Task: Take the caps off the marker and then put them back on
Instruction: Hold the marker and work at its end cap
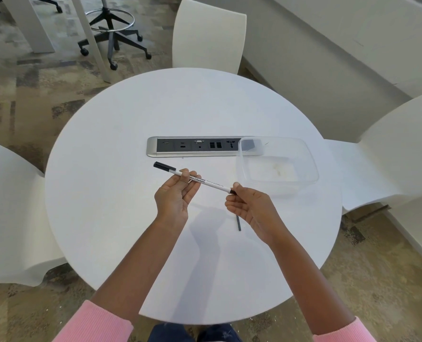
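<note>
A slim white marker [213, 185] with black print is held level above the round white table [121, 218], slanting from upper left to lower right. A black cap [164, 166] sits on its left end. My left hand [174, 196] pinches the barrel near the middle between thumb and fingers. My right hand [250, 208] grips the right end, where a bit of black cap [232, 192] shows at the fingertips; the rest is hidden in the hand. A short thin dark piece [239, 223] lies on the table under my right hand, partly hidden.
A clear plastic tub [306, 164] stands on the table to the right of the marker. A silver and black socket strip [192, 145] is set into the table's middle. White chairs [207, 33] stand around the table.
</note>
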Demonstrator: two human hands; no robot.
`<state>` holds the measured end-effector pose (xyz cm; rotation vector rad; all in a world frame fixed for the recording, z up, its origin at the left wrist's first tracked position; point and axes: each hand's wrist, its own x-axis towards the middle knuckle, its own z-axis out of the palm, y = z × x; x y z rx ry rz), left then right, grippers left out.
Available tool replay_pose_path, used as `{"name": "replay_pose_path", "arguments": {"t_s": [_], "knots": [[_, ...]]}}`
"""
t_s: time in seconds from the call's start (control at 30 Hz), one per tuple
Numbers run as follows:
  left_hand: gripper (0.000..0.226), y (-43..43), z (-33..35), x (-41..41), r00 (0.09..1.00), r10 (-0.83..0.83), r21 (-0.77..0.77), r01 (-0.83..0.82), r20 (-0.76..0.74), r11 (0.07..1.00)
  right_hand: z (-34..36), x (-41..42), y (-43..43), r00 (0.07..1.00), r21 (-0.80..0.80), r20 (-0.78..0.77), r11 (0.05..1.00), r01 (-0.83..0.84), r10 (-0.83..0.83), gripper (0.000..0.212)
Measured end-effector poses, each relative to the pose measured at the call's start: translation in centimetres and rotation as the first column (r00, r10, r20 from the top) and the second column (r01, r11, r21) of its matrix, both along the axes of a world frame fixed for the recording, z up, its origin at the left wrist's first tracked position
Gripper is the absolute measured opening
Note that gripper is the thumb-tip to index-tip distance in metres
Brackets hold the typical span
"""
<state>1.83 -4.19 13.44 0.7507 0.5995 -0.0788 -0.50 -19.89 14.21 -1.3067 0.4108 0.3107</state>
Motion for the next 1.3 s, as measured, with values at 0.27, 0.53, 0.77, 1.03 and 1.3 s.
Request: {"name": "replay_pose_path", "arguments": {"t_s": [0.27, 0.53, 0.77, 1.03, 1.3], "knots": [[0.010, 0.2, -0.1, 0.2, 1.000, -0.007, 0.013, 0.007, -0.012, 1.000, 0.0, -0.1, -0.4, 0.994, -0.054, 0.107, 0.998, -0.026, 0.031, 0.014], [0.011, 0.4, -0.1, 0.5, 0.999, -0.004, 0.013, 0.004, -0.037, 1.000, -0.3, 0.1, -0.8, 0.948, -0.300, 0.276, 0.951, -0.073, 0.160, 0.020], [0.009, 0.4, -0.3, 0.5, 0.996, -0.005, 0.006, 0.006, -0.086, 1.000, -1.0, -0.2, -1.2, 0.888, -0.508, 0.360, 0.858, -0.071, 0.286, 0.028], [0.010, 0.6, -0.4, 0.6, 0.993, -0.002, 0.003, 0.002, -0.117, 1.000, -1.2, -0.5, -1.3, 0.731, -0.722, 0.478, 0.692, 0.010, 0.487, 0.008], [0.010, 0.4, -0.4, 0.5, 0.993, -0.010, 0.005, 0.011, -0.121, 1.000, -1.3, -0.4, -1.7, 0.418, -0.869, 0.460, 0.302, 0.392, 0.784, 0.016]]}}
